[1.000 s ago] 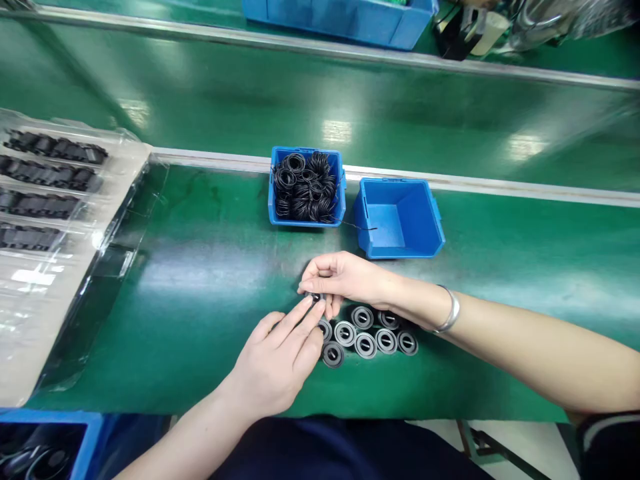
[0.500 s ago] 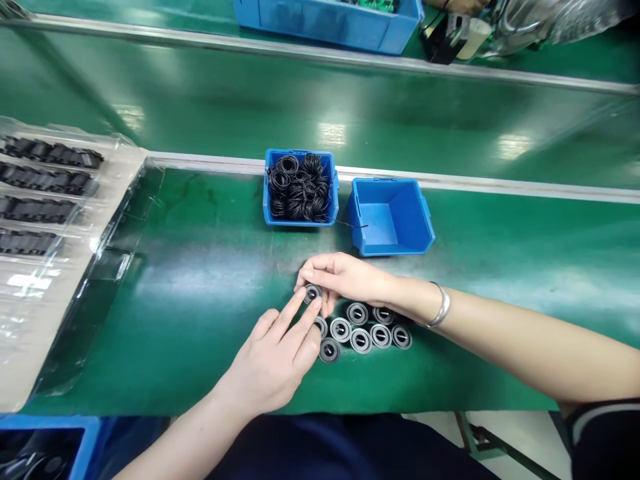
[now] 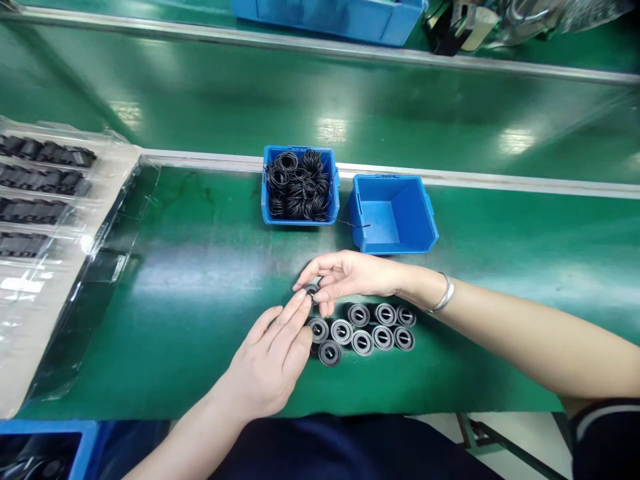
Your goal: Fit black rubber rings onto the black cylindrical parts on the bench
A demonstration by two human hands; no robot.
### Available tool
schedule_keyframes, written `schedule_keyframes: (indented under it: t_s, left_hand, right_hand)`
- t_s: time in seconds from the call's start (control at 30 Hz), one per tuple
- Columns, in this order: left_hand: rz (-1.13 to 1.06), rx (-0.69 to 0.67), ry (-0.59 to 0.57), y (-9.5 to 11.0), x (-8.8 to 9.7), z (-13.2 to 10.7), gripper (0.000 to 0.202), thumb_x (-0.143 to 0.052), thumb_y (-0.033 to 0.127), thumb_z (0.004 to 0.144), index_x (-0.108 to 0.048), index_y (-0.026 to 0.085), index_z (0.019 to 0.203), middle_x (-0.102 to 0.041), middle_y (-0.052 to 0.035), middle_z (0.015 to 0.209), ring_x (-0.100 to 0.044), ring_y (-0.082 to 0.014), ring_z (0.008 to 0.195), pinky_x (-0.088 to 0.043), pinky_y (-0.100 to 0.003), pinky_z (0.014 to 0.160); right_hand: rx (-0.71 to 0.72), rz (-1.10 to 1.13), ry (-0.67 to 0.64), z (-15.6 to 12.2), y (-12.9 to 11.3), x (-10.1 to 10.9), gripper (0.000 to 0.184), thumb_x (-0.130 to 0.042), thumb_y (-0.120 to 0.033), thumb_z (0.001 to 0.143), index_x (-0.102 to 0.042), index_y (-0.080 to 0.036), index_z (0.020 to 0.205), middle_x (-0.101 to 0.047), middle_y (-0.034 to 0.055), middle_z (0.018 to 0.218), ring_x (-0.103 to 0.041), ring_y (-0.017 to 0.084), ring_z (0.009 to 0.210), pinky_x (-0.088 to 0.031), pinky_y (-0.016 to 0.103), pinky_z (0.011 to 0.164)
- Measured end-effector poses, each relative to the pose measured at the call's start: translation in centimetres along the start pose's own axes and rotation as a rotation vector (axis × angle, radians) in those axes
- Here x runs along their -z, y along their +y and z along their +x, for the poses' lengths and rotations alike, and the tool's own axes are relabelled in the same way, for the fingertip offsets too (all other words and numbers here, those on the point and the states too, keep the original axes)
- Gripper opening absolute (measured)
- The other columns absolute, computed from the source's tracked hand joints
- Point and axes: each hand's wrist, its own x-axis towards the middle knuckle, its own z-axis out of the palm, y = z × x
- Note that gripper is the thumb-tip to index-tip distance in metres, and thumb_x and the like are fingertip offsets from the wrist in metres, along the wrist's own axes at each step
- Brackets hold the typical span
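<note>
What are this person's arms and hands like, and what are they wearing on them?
Both the left hand and the right hand are bare, without gloves. The right wrist wears a slim, silver-coloured metal bangle. The forearms are uncovered; a dark navy sleeve with a pale stripe ends high on the right arm.

Room for a hand across the green bench mat (image 3: 180,353), left of both hands, as far as the clear plastic tray (image 3: 45,220) of black parts. Straight ahead, in the way: a blue plastic bin of black rubber O-rings (image 3: 300,155), with a tilted blue plastic bin (image 3: 395,217) just beside it. Only a narrow gap between those bins and the right hand (image 3: 353,275). Beneath that hand and right of the left hand (image 3: 265,363), a tight cluster of round black-and-grey rings (image 3: 363,337) on the mat.
</note>
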Motion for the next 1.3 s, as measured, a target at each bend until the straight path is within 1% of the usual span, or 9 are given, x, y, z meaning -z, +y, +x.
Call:
schedule_keyframes:
  t_s: [0.2, 0.47, 0.63, 0.73, 0.87, 1.0, 1.13, 1.23, 1.3]
  left_hand:
    - [-0.024, -0.013, -0.009, 0.0, 0.0, 0.1, 0.028, -0.041, 0.000, 0.091, -0.062, 0.004, 0.109, -0.057, -0.0287, 0.138, -0.046, -0.0332, 0.140, -0.039, -0.046, 0.107]
    - [-0.022, -0.022, -0.020, -0.1, -0.4, -0.2, 0.029, -0.041, 0.000, 0.091, -0.061, 0.004, 0.111, -0.056, -0.0290, 0.140, -0.043, -0.0338, 0.142, -0.039, -0.048, 0.110]
    - [0.012, -0.015, -0.018, -0.3, -0.5, -0.2, 0.029, -0.040, 0.000, 0.091, -0.061, 0.005, 0.111, -0.055, -0.0285, 0.140, -0.044, -0.0336, 0.142, -0.041, -0.049, 0.109]
    - [0.015, -0.016, -0.027, -0.4, -0.4, -0.3, 0.028, -0.041, 0.000, 0.091, -0.061, 0.004, 0.110, -0.054, -0.0293, 0.141, -0.043, -0.0341, 0.142, -0.041, -0.049, 0.108]
    - [0.009, -0.038, -0.043, -0.4, -0.3, -0.3, 0.027, -0.041, 0.001, 0.092, -0.060, 0.006, 0.111, -0.052, -0.0277, 0.144, -0.041, -0.0341, 0.143, -0.042, -0.049, 0.107]
    - [0.044, -0.019, 0.012, -0.3, -0.2, -0.1, 0.027, -0.041, 0.000, 0.091, -0.060, 0.007, 0.108, -0.058, -0.0267, 0.138, -0.048, -0.0319, 0.139, -0.043, -0.047, 0.106]
    - [0.107, 0.010, 0.077, -0.6, -0.1, 0.0, 0.025, -0.044, 0.000, 0.089, -0.060, 0.007, 0.108, -0.060, -0.0270, 0.135, -0.056, -0.0308, 0.132, -0.044, -0.046, 0.107]
    - [0.125, 0.035, 0.117, -0.7, 0.2, 0.0, 0.026, -0.045, 0.000, 0.087, -0.059, 0.007, 0.109, -0.062, -0.0267, 0.133, -0.057, -0.0317, 0.131, -0.045, -0.046, 0.107]
    - [0.114, 0.059, 0.142, -0.7, 0.5, -0.1, 0.027, -0.044, 0.001, 0.087, -0.059, 0.009, 0.108, -0.062, -0.0255, 0.134, -0.056, -0.0312, 0.132, -0.045, -0.045, 0.106]
  right_hand:
    - [0.014, -0.151, 0.065, -0.2, -0.1, -0.7, 0.039, -0.070, -0.029, 0.092, -0.058, -0.010, 0.124, -0.072, 0.0024, 0.081, -0.073, 0.012, 0.074, -0.060, 0.026, 0.076]
    - [0.005, -0.220, 0.105, -0.4, 0.2, -1.1, 0.042, -0.070, -0.029, 0.091, -0.056, -0.011, 0.126, -0.072, 0.0023, 0.080, -0.072, 0.012, 0.074, -0.059, 0.026, 0.074]
    - [-0.007, -0.146, 0.053, -0.5, -0.3, -0.9, 0.043, -0.069, -0.034, 0.093, -0.057, -0.010, 0.126, -0.073, 0.0038, 0.085, -0.073, 0.013, 0.077, -0.060, 0.028, 0.078]
    - [0.002, -0.097, 0.070, -0.3, -0.4, -0.7, 0.041, -0.065, -0.037, 0.096, -0.059, -0.009, 0.125, -0.073, 0.0050, 0.084, -0.073, 0.013, 0.077, -0.061, 0.028, 0.077]
    - [-0.001, -0.104, 0.092, -0.2, -0.2, -0.8, 0.041, -0.071, -0.035, 0.091, -0.062, -0.009, 0.122, -0.073, 0.0049, 0.083, -0.073, 0.014, 0.076, -0.062, 0.028, 0.075]
    - [-0.006, -0.097, 0.115, -0.2, -0.4, -1.1, 0.041, -0.072, -0.036, 0.091, -0.063, -0.009, 0.121, -0.074, 0.0048, 0.085, -0.073, 0.012, 0.074, -0.062, 0.024, 0.074]
    - [0.013, -0.181, 0.127, 0.6, -0.9, -1.7, 0.045, -0.069, -0.041, 0.092, -0.061, -0.011, 0.125, -0.073, 0.0064, 0.090, -0.072, 0.013, 0.070, -0.062, 0.023, 0.063]
    - [0.051, -0.274, 0.165, 1.0, -1.3, -2.4, 0.046, -0.063, -0.040, 0.096, -0.057, -0.012, 0.131, -0.071, 0.0053, 0.086, -0.072, 0.014, 0.073, -0.061, 0.023, 0.061]
    - [0.075, -0.329, 0.222, 0.7, -1.5, -2.9, 0.044, -0.058, -0.038, 0.099, -0.053, -0.013, 0.134, -0.071, 0.0062, 0.091, -0.072, 0.014, 0.076, -0.061, 0.024, 0.064]
